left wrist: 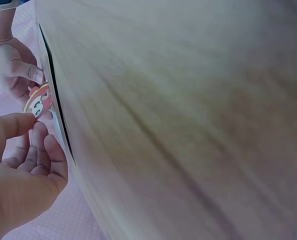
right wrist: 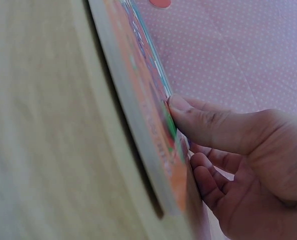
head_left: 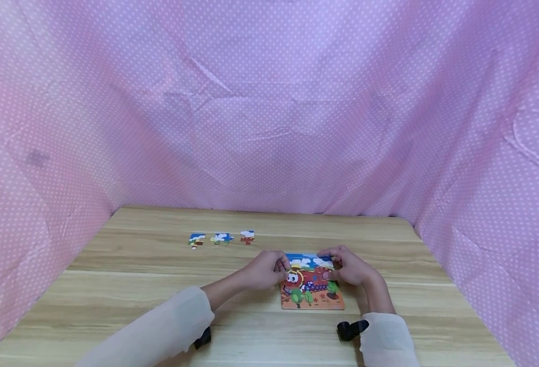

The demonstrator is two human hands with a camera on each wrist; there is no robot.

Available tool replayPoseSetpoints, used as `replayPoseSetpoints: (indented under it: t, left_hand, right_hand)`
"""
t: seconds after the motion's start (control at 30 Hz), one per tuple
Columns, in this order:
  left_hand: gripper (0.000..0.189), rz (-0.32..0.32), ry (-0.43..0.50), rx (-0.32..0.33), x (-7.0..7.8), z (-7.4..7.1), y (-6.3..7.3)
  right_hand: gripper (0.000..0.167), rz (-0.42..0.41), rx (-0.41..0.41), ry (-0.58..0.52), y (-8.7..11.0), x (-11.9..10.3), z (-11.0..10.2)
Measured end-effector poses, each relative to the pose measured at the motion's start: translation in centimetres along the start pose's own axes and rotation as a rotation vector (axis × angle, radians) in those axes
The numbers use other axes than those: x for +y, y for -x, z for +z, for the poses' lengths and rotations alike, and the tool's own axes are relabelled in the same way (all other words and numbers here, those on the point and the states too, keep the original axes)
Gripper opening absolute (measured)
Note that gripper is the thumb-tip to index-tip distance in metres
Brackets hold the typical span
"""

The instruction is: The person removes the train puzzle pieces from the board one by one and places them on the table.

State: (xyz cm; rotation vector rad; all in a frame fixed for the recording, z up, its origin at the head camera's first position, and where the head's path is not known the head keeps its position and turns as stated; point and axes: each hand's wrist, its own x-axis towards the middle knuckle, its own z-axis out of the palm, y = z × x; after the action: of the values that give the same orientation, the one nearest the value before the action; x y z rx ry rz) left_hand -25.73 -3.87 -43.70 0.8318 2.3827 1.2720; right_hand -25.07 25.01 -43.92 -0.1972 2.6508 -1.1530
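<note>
A square picture puzzle board lies on the table in the head view, showing a red cartoon figure, trees and a blue sky. My left hand is at its left side and pinches a puzzle piece with a cartoon face between thumb and fingertips. In the left wrist view this piece stands tilted up from the board. On the opposite side, my right hand holds the board, its thumb on the picture and its other fingers around the far right edge.
Three loose puzzle pieces lie farther back on the wooden table: a left one, a middle one and a right one. Pink dotted cloth hangs around the back and sides.
</note>
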Motion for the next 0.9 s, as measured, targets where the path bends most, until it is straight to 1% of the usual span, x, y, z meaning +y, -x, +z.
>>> replayPoseSetpoints:
  t: [0.27, 0.53, 0.63, 0.8, 0.9]
  left_hand:
    - [0.011, -0.006, 0.019, 0.035, 0.0, 0.1, 0.3]
    - [0.009, -0.047, 0.081, 0.069, -0.1, -0.4, 0.7]
    - [0.010, -0.044, 0.097, 0.070, -0.3, -0.6, 0.8]
    - [0.012, -0.023, 0.111, 0.074, -0.7, -1.1, 1.2]
    - [0.014, -0.026, 0.110, 0.080, -1.0, -1.5, 1.6]
  right_hand:
    - [0.043, 0.004, -0.001, 0.012, 0.0, 0.0, 0.0]
    - [0.044, -0.003, -0.002, 0.017, -0.1, 0.1, 0.0]
    - [0.044, -0.002, -0.004, 0.018, -0.1, 0.1, 0.0]
    - [0.044, 0.004, -0.008, 0.009, -0.1, 0.1, 0.0]
    - [0.043, 0.001, -0.007, 0.011, -0.1, 0.1, 0.0]
